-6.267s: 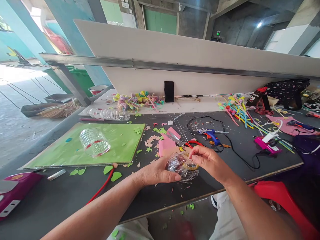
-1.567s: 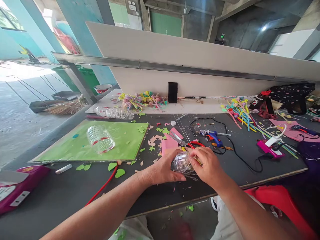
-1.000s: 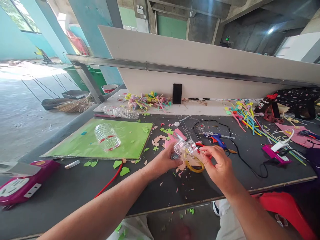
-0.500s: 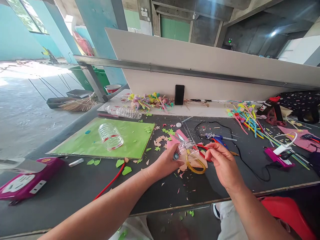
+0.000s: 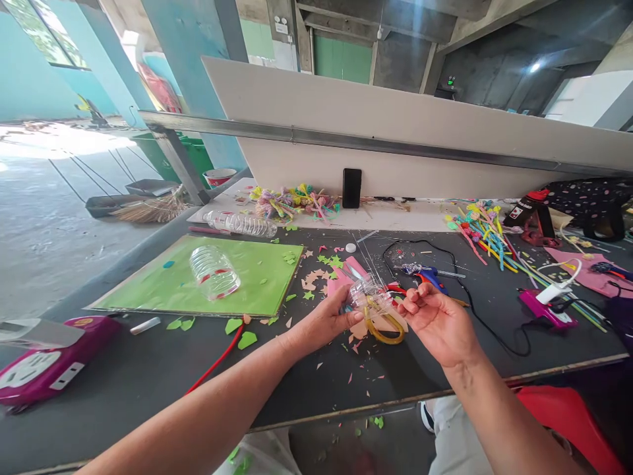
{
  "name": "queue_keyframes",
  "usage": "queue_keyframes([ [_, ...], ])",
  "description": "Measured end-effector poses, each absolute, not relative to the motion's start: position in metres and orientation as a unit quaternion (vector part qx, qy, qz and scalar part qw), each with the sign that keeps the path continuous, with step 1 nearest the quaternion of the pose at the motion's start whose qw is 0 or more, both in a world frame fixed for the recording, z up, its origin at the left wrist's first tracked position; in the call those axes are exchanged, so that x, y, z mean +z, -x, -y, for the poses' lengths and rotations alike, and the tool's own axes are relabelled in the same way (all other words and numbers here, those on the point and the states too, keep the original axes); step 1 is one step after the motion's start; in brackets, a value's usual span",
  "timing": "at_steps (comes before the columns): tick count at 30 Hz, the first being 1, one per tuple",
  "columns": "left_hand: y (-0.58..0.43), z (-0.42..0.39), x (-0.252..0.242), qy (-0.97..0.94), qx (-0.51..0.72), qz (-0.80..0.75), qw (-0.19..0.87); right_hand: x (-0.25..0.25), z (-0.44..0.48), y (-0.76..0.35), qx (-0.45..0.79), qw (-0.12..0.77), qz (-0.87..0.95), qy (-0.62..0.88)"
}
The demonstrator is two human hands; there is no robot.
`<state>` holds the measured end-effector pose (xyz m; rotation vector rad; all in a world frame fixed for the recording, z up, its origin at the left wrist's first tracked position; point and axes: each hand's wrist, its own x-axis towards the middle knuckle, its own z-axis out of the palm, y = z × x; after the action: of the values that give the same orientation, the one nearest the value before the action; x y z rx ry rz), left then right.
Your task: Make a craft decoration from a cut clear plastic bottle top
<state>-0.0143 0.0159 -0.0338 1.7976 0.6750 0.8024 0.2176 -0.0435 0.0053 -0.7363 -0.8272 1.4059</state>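
Observation:
A short clear plastic bottle piece (image 5: 366,294) is gripped by my left hand (image 5: 329,322), thumb on the near side and fingers mostly behind it. My right hand (image 5: 442,323) is at the piece's right side, palm turned up and fingers bent together. What lies between those fingertips is too small to make out. Red handles (image 5: 395,289) show between the bottle piece and my right fingers; whether I touch them I cannot tell. Beneath the piece, yellow-handled scissors (image 5: 386,338) lie on pink paper (image 5: 341,280), their blades pointing away.
A clear bottle (image 5: 215,274) lies on a green sheet (image 5: 148,284) at left. Paper scraps (image 5: 309,284) litter the dark table. A blue glue gun (image 5: 432,280) with a black cord lies right of centre. Purple power strips (image 5: 546,309) and a phone (image 5: 351,189) stand around.
My right hand has rolled palm-up, and its fingers have moved left, closer to the bottle piece. The left hand keeps its grip, with the piece turned slightly. The view has shifted a little.

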Motion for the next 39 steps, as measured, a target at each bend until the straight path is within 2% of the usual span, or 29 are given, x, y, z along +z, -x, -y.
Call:
queue_keyframes([
  [5,0.015,-0.017,-0.032,-0.754,0.344,-0.331,0.451,0.006,0.045,-0.217,0.634,0.626,0.315,0.328],
  [11,0.017,-0.022,-0.034,-0.746,0.352,-0.395,0.404,0.009,0.045,-0.221,0.573,0.627,0.364,0.382],
  [16,0.018,-0.023,-0.035,-0.748,0.373,-0.426,0.346,0.007,0.047,-0.225,0.457,0.670,0.419,0.408],
  [20,0.017,-0.020,-0.030,-0.741,0.406,-0.434,0.313,0.001,0.051,-0.229,0.285,0.698,0.499,0.427],
  [23,0.017,-0.022,-0.030,-0.697,0.447,-0.438,0.351,-0.002,0.056,-0.229,0.185,0.694,0.552,0.423],
  [25,0.018,-0.024,-0.031,-0.648,0.473,-0.428,0.416,-0.002,0.058,-0.229,0.174,0.701,0.556,0.411],
  [29,0.019,-0.029,-0.030,-0.546,0.504,-0.386,0.546,0.004,0.054,-0.231,0.255,0.749,0.488,0.368],
  [33,0.019,-0.030,-0.025,-0.489,0.540,-0.336,0.598,0.012,0.045,-0.243,0.333,0.774,0.414,0.344],
  [36,0.018,-0.030,-0.023,-0.459,0.550,-0.298,0.631,0.013,0.038,-0.248,0.346,0.780,0.372,0.366],
  [39,0.019,-0.030,-0.023,-0.435,0.555,-0.259,0.660,0.009,0.033,-0.242,0.302,0.791,0.359,0.391],
])
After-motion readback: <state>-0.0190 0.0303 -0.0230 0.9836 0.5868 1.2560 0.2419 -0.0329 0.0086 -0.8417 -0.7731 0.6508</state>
